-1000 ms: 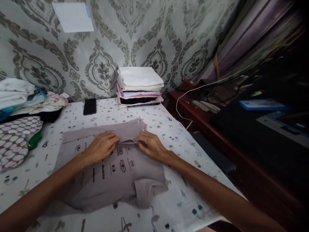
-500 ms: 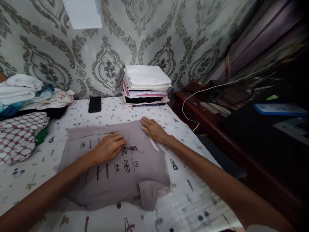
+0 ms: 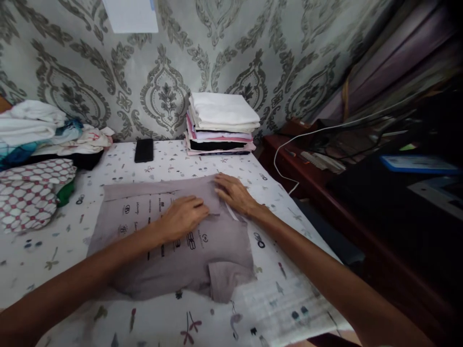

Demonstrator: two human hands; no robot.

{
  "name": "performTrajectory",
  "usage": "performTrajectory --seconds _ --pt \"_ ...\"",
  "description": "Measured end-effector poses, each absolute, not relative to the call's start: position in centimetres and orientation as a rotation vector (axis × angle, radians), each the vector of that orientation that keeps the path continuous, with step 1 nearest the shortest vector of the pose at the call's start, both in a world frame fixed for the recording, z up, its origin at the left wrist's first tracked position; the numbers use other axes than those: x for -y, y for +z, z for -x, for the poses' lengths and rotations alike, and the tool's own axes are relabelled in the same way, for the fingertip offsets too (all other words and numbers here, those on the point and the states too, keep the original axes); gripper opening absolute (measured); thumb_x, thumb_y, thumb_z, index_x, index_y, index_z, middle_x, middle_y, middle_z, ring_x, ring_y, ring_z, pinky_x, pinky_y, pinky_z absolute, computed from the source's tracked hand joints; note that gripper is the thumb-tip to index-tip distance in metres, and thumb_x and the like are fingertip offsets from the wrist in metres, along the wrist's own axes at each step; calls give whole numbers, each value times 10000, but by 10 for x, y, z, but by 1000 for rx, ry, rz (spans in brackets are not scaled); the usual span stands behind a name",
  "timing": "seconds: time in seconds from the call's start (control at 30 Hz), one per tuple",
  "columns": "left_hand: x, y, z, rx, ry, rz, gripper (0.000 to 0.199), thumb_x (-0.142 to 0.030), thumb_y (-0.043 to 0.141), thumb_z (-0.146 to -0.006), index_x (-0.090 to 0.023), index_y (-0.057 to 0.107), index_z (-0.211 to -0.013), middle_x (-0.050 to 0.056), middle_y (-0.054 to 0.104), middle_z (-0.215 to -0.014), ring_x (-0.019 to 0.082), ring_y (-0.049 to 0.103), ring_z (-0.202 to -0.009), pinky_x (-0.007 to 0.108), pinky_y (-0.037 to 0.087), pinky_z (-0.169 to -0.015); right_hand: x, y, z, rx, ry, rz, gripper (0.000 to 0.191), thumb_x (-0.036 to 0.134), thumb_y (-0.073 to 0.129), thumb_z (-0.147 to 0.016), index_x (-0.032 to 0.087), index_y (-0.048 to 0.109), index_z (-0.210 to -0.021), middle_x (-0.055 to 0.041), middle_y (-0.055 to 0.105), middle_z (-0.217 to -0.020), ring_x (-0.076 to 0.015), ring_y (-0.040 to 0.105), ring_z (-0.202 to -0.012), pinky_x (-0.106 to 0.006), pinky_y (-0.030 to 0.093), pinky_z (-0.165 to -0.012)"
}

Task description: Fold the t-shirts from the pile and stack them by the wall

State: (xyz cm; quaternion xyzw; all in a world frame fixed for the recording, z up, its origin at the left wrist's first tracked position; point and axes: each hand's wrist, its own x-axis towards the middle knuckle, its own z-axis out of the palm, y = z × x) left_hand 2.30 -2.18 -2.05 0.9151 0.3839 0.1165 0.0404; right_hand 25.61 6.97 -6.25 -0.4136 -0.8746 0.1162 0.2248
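A mauve-grey T-shirt [image 3: 130,270] with rows of small black printed logos lies spread sideways on a patterned white sheet. Its far side is folded over in a long straight strip, and a short sleeve sticks out at the near right. My left hand [image 3: 186,217] rests on the middle of the shirt, palm down with fingers slightly bent; a small crease runs out from the fingertips. Over the shirt's far right corner, beside the white neck tape, lies my right hand [image 3: 235,193] with its fingers stretched out.
A neat stack of folded clothes [image 3: 222,111] stands against the patterned wall. Left of it lies a black phone [image 3: 143,150]. Rumpled clothes [image 3: 36,193] are heaped at the far left. A dark red desk [image 3: 311,178] with a white cable [image 3: 277,161] borders the right side.
My left hand has slid to the right across the shirt, while the cloth under it has stayed nearly in place. My right hand remains at the far right corner.
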Motion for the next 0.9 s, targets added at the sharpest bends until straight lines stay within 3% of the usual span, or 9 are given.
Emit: performTrajectory --seconds 0.1,0.2,0.3,0.43,0.5,0.6,0.9 --pt "25 -20 -27 -1229 539 -2461 267 -258 425 -1028 -180 660 -929 40 683 -886 178 632 -851 295 473 -773 -71 -64 -256 2510 311 1184 427 365 521 -973 167 621 -1338 -165 551 -1461 -327 462 -1396 -571 355 -1147" --pt "29 -15 -15 -1080 564 -2371 199 -240 474 -1005 -189 665 -985 38 713 -982 166 651 -905 280 489 -822 -62 -57 -253 2476 237 1156 383 333 474 -988 159 655 -1278 -177 578 -1422 -342 493 -1361 -585 373 -1122" --pt "29 -6 24 -1175 552 -2427 196 -249 470 -1002 -196 652 -1049 52 705 -1032 175 649 -934 288 497 -832 -38 -44 -245 2534 208 939 338 392 513 -974 192 682 -1188 -152 647 -1313 -330 595 -1212 -534 475 -1020" --pt "29 1 106 -1827 188 -2490 193 -230 472 -961 -178 655 -995 90 688 -1036 247 636 -975 364 506 -825 -5 -32 -236 2746 163 694 258 348 588 -931 189 676 -1113 -136 697 -1140 -289 646 -966 -425 562 -766" --pt "30 0 141 -2036 -61 -2490 201 -221 470 -940 -173 655 -1002 109 680 -1059 277 626 -1010 386 508 -824 3 -32 -232 2773 105 721 186 239 543 -941 195 676 -1063 -122 707 -1060 -274 635 -917 -394 552 -702" --pt "30 -4 169 -2130 -271 -2529 257 -196 421 -939 -183 655 -1046 115 681 -1072 282 626 -1021 378 510 -799 5 -35 -226 2766 46 818 247 99 460 -936 208 680 -966 -102 712 -948 -256 629 -863 -354 522 -643" --pt "43 12 181 -2130 -172 -2592 229 -198 402 -907 -205 628 -944 97 671 -990 261 630 -990 332 490 -714 1 -23 -229 2649 133 902 267 116 452 -877 209 693 -946 -89 724 -933 -237 659 -836 -366 529 -747"
